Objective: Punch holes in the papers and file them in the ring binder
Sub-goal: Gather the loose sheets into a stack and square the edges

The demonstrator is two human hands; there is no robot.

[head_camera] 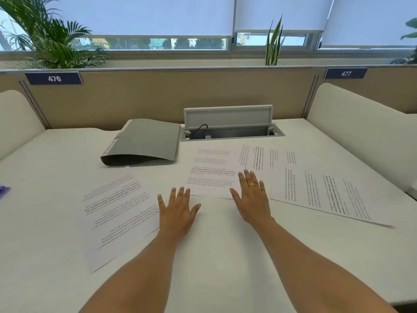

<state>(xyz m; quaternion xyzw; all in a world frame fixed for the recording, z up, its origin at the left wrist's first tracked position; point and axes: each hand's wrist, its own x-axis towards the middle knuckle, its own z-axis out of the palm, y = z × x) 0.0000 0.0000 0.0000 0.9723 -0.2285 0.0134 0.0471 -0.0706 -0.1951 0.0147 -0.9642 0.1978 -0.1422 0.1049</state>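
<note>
A wide white desk surface (225,256) is being taken up by scattered paperwork and is being closed off at the back by a beige fabric partition (135,98). Four white printed paper sheets are being left lying flat on it. The largest sheet (327,193) is being seen turned sideways towards the right edge. A second sideways sheet (266,157) is being met by it and by the centre sheet (209,172), though which lies on top cannot be told. The left sheet (117,213) is being seen upside down and angled, apart from the others.

A closed grey cardboard ring binder (144,141) is being kept flat at the back, left of centre, behind the sheets and well apart from both hands. Just to its right, a grey recessed cable box (230,132) is being held open by its raised lid.

The right hand (252,197) is being laid flat, fingers spread, over the near right corner of the centre sheet. Its grip is released, with nothing being grasped. The left hand (177,213) is being held flat between the left sheet and the centre sheet, its grip likewise released.

A gold ring (252,184) is being worn on the right hand. A small purple object (4,190) is being cut off by the left edge.
</note>
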